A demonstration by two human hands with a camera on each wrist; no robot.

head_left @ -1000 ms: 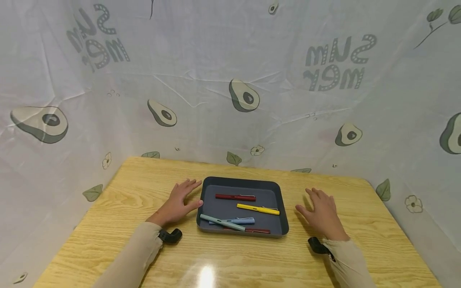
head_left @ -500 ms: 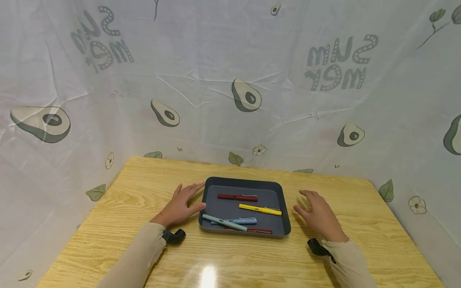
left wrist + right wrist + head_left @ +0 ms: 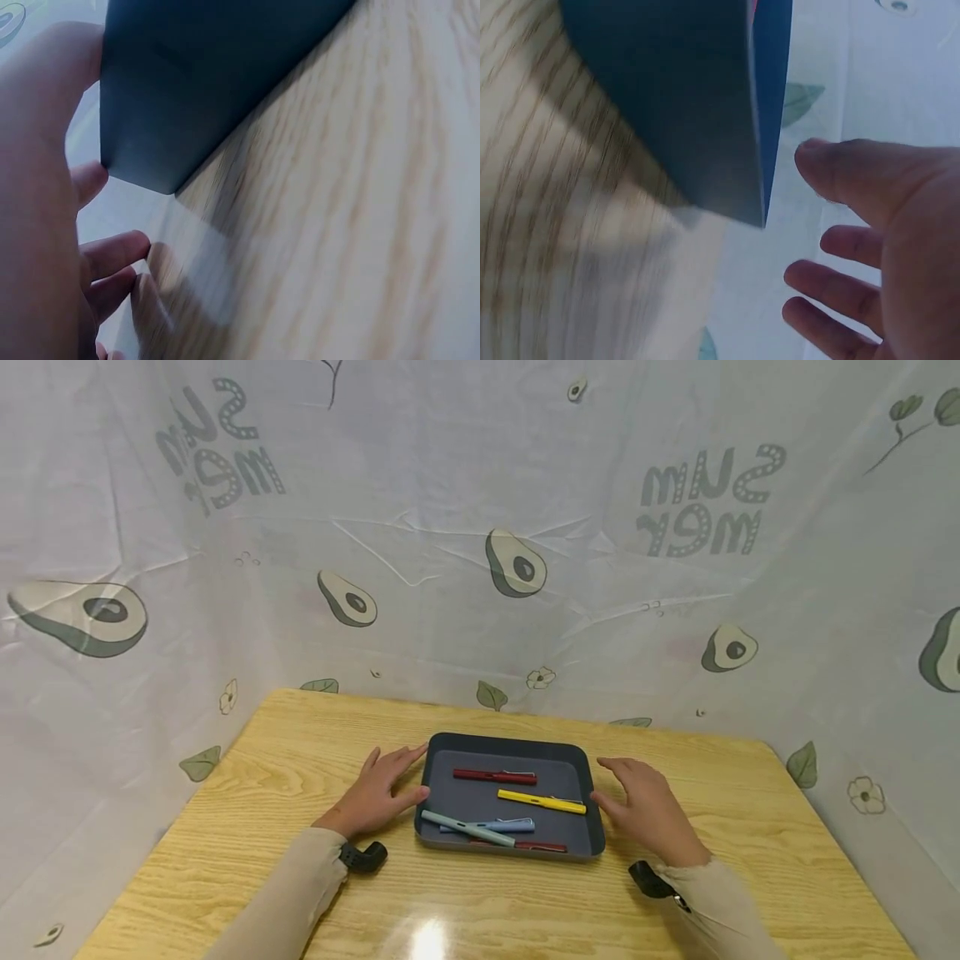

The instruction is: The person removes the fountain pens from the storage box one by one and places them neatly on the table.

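A dark grey tray (image 3: 459, 799) lies on the table with several capped pens in it. Farthest back is a dark red pen (image 3: 493, 776), with a yellow pen (image 3: 536, 800) nearer the right. At the front, a pale green pen (image 3: 452, 822) crosses over a light blue pen (image 3: 517, 826) and partly hides another dark red pen (image 3: 546, 847). My left hand (image 3: 375, 799) touches the tray's left rim, thumb and fingers extended. In the left wrist view, fingertips meet the tray wall (image 3: 195, 82). My right hand (image 3: 648, 810) is beside the right rim, fingers spread and holding nothing.
The wooden table (image 3: 510, 910) extends around the tray on every side. A pale curtain (image 3: 420, 468) printed with avocados and leaves hangs along the back and sides. Each wrist wears a black camera mount (image 3: 365, 857).
My right hand has moved left, up to the tray's right rim. The left hand first came slightly closer to the left rim and then stayed there. The pens keep their places.
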